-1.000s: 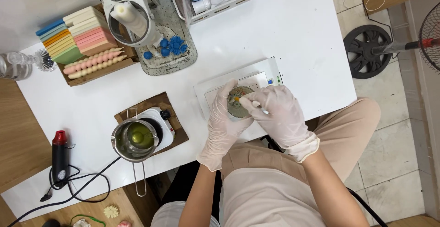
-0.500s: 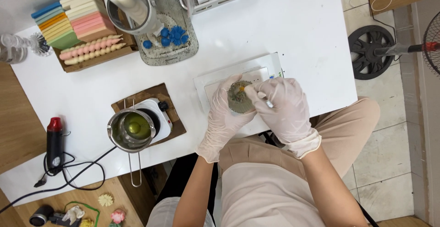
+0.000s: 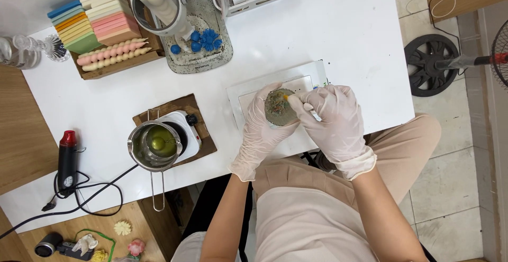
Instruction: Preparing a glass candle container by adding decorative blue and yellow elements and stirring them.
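Centrally, left hand point(image 3: 259, 135) grip around a round candle jar point(image 3: 279, 108), right hand point(image 3: 334, 120) grip pinching a thin stick point(image 3: 301, 105).

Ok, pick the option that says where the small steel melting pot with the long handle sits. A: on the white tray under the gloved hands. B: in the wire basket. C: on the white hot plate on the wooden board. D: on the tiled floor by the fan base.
C: the steel melting pot rests on the white hot plate, which stands on the wooden board.

Both gloved hands meet — left hand point(image 3: 261, 130) cupped, right hand point(image 3: 333, 122) pinching.
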